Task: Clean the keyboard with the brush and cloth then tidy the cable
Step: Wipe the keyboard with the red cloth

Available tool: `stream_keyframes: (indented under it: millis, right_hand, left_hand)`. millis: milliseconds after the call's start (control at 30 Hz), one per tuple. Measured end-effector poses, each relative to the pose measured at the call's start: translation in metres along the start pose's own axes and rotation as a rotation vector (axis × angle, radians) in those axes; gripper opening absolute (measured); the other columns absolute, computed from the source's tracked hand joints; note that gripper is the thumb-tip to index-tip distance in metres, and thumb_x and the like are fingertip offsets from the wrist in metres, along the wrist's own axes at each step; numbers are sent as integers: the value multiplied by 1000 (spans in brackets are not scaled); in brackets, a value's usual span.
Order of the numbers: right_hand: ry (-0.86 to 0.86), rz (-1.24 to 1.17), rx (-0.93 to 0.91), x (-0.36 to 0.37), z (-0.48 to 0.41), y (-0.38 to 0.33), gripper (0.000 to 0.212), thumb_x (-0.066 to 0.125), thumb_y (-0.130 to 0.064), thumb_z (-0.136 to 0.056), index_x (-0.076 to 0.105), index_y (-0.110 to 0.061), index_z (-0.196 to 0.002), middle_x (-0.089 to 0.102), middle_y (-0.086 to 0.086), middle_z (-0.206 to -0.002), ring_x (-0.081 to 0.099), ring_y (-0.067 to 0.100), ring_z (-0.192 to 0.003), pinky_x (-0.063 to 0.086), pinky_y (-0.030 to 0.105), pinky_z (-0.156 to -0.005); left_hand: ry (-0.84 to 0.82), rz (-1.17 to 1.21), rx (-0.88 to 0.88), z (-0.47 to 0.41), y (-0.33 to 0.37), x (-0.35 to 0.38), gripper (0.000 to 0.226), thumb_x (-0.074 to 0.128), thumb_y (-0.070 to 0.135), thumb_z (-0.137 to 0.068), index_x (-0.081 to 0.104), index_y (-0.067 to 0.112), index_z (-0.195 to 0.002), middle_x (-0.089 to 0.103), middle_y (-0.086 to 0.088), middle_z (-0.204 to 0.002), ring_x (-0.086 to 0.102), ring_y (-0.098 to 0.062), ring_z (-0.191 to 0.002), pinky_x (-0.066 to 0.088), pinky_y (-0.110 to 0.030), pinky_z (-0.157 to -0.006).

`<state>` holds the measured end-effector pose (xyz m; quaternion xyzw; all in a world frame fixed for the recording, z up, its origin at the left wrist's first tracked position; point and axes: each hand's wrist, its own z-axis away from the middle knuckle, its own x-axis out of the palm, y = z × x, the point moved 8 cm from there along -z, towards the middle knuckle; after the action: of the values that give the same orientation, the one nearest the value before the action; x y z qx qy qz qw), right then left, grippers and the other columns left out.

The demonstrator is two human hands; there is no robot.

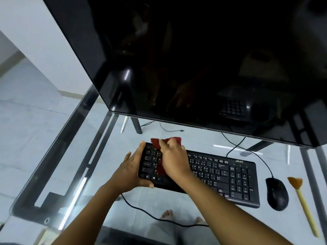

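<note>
A black keyboard (221, 175) lies on the glass desk (53, 174). My left hand (131, 169) grips the keyboard's left end, thumb on the front edge and fingers at the back corner. My right hand (174, 160) presses a dark red cloth (160, 143) onto the left keys; the cloth sticks out beyond my fingers. The brush (300, 197), with orange bristles and a pale yellow handle, lies at the far right. A black cable (150, 213) runs from under my left wrist toward the front edge.
A big dark monitor (194, 68) leans over the back of the desk. A black mouse (276, 193) sits between keyboard and brush, its cord (261, 160) running back under the monitor. A loose cable end (177, 130) lies behind the keyboard. Bare feet show through the glass.
</note>
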<state>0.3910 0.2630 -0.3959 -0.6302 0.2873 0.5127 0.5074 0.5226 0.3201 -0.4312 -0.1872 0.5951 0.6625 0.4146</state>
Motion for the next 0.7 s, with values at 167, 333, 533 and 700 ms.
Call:
stream_keyframes:
  millis: [167, 333, 533, 700]
  right_hand:
    - [-115, -55, -231, 6, 16, -44, 58, 52, -13, -90, 35, -18, -146, 47, 12, -120, 50, 33, -101, 39, 38, -87]
    - [-8, -23, -6, -1, -15, 2, 42, 50, -14, -92, 54, -23, -132, 53, 8, -105, 56, 28, -90, 41, 36, -82]
    - [-252, -89, -448, 20, 53, -54, 46, 58, -15, -87, 52, -28, -131, 49, 8, -101, 46, 26, -86, 36, 37, -75]
    - [-62, -109, -172, 2, 60, 15, 52, 73, -13, -77, 62, -37, -123, 37, -8, -81, 40, 13, -73, 30, 27, -68]
  left_hand:
    - [6, -12, 18, 2, 4, -2, 143, 77, 68, -56, -26, 29, -146, -9, 37, -142, 2, 16, -135, -4, -30, -117]
    - [-4, -17, 8, 0, 4, -2, 144, 74, 74, -54, -20, 23, -149, -9, 36, -143, -1, 14, -136, -1, -33, -117]
    - [5, -39, 16, 0, -1, -1, 142, 63, 86, -51, -21, 25, -149, 5, 17, -156, 15, -3, -144, 7, -38, -120]
    - [11, -45, 4, -1, -1, -2, 143, 69, 83, -50, -19, 27, -148, 14, 7, -159, 18, -8, -144, 10, -34, -119]
